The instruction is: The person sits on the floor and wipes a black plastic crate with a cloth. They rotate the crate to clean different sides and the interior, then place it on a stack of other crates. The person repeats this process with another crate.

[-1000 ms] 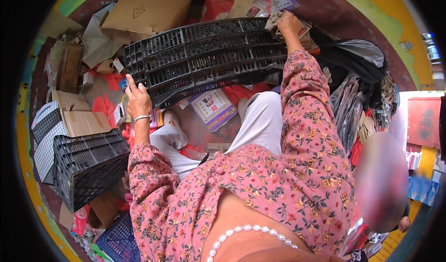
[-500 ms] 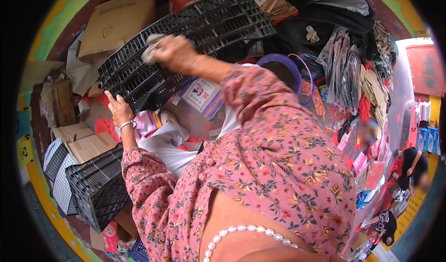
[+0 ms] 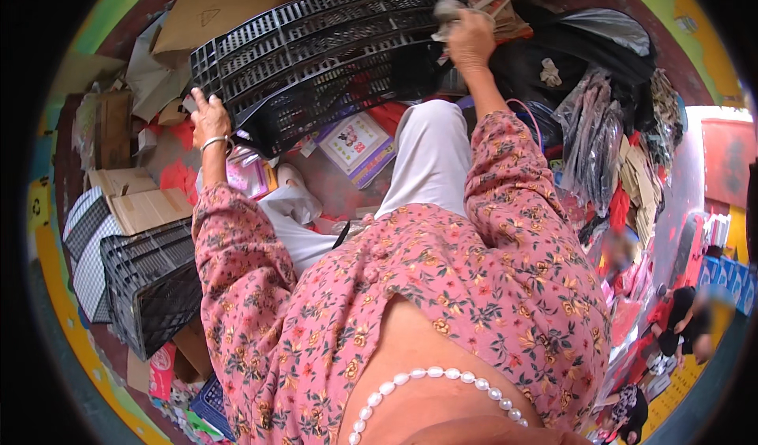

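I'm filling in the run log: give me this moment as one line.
left hand: grips black crate at its left end | right hand: presses grey rag on crate's right end | crate: held tilted

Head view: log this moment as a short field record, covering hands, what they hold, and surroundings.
left hand: grips the left end of the black slatted plastic crate
right hand: presses a crumpled grey cloth on the crate's right end
crate: tilted, raised in front of the person
second black crate: lower left, beside flattened cardboard
floor: booklets, packaged goods at right
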### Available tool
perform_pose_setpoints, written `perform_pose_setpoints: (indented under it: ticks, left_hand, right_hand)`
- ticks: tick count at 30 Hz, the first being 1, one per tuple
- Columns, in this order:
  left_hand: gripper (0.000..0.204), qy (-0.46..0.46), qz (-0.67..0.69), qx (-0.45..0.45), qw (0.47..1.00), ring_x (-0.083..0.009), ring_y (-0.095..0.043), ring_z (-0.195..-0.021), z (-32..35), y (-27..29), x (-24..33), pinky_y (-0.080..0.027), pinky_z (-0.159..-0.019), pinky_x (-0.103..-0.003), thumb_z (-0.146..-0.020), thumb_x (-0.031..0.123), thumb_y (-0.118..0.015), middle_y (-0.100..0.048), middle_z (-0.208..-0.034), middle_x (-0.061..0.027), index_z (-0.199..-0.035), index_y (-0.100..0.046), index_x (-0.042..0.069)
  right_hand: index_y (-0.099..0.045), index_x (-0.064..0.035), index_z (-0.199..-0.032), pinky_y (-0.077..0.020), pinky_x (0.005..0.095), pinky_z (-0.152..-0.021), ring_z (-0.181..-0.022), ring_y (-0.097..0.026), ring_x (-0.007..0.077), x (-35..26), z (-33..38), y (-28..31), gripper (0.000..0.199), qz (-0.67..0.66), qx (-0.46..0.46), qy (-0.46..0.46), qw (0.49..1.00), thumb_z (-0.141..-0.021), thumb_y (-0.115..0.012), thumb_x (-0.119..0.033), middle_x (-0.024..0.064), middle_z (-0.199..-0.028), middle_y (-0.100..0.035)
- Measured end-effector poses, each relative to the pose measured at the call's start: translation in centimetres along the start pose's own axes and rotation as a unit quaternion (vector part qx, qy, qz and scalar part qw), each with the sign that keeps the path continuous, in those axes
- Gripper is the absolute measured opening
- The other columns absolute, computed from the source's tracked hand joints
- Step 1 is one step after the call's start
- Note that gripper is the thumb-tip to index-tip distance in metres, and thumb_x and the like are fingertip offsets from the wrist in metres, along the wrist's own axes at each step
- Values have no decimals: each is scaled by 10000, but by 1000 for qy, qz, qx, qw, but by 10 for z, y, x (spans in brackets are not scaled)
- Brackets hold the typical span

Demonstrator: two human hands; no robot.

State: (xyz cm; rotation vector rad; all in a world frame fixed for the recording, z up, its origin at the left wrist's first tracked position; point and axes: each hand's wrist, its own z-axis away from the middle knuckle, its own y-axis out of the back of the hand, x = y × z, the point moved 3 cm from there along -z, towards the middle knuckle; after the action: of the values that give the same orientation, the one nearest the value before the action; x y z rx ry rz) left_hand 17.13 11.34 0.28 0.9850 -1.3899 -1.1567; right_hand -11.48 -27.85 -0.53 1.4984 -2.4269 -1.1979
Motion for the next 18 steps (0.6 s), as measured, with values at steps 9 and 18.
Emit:
perform_pose_setpoints:
  ticks: [9,18]
  left_hand:
    - [561,-11,-1,10,1000,-426,-503,-1048,-1,4,4,-378,-873,-541,-879,484,-268,-480,-1208,-210,-1393,-172,280]
    - [581,-8,1,-1,1000,-409,-498,-1067,-1,4,4,-378,-876,-520,-873,516,-261,-477,-1212,-207,-1396,-153,289]
  right_hand:
    - [-593,-67,-773,-485,387,-689,-816,-577,270,-250,45,-34,162,-230,-170,313,906,-614,-578,-95,109,-814,-599]
    - [-591,-153,-783,-491,333,-615,-822,-577,198,-98,13,-4,91,-65,-101,353,928,-697,-567,-172,24,-858,-570]
